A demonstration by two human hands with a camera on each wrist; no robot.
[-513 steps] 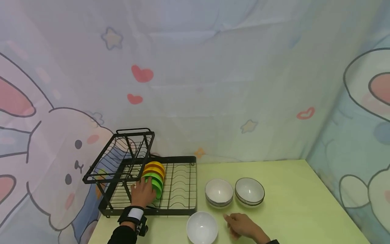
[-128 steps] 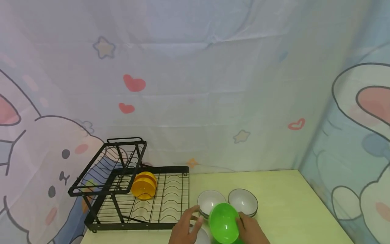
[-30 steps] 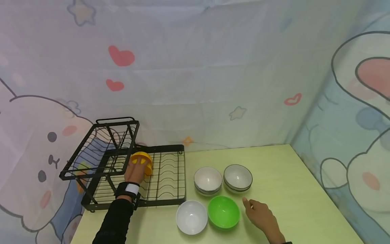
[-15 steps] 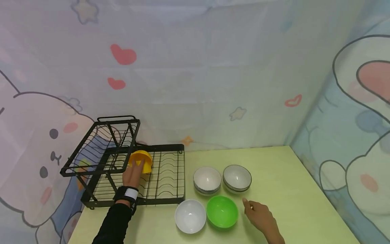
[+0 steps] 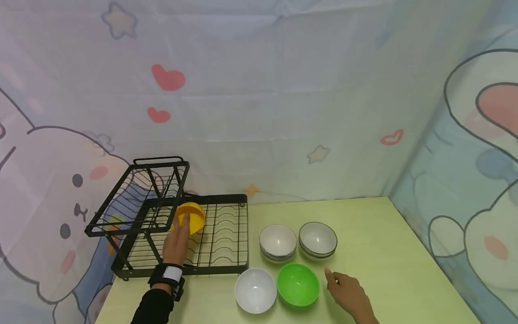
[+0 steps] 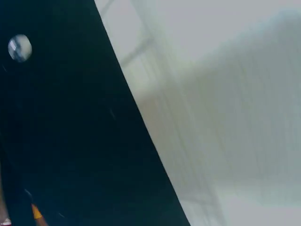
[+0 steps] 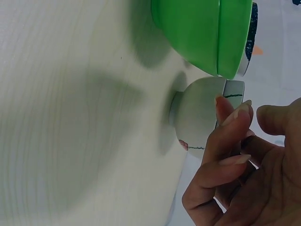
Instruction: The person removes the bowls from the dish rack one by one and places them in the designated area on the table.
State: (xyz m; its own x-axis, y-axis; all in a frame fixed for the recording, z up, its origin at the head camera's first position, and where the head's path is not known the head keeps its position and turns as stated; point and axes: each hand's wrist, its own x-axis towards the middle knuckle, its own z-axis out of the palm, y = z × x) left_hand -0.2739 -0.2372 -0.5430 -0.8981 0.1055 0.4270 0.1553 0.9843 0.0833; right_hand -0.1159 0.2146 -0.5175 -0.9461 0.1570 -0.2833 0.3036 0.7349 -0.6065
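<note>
At the black dish rack (image 5: pixel 216 271), my left hand (image 5: pixel 176 243) reaches in from the front, its fingers extended onto a yellow bowl (image 5: pixel 196 221). The thumb is hidden, so I cannot tell if it pinches the bowl. A dark flat bar (image 6: pixel 80 117) fills much of the blurred left wrist view. My right hand (image 5: pixel 349 294) hovers at the right of the green bowl (image 5: pixel 298 284), fingers loosely curled with nothing between them. The right wrist view shows two green bowls (image 7: pixel 195 33) nested, with a white bowl (image 7: pixel 197 117) behind the fingers (image 7: pixel 228 136).
Left of the green bowls stands a plain white bowl (image 5: pixel 256 291). Behind them are two stacks of white bowls, one left (image 5: pixel 278 243) and one dark-rimmed at right (image 5: pixel 318 239). The rack's raised upper tier (image 5: pixel 137 229) overhangs its left side, close to my left hand.
The green bowls have gone from the rack to the table beside the white bowl. Over the last second my left fingers have straightened and the yellow bowl has tilted slightly; my right hand barely moves.
</note>
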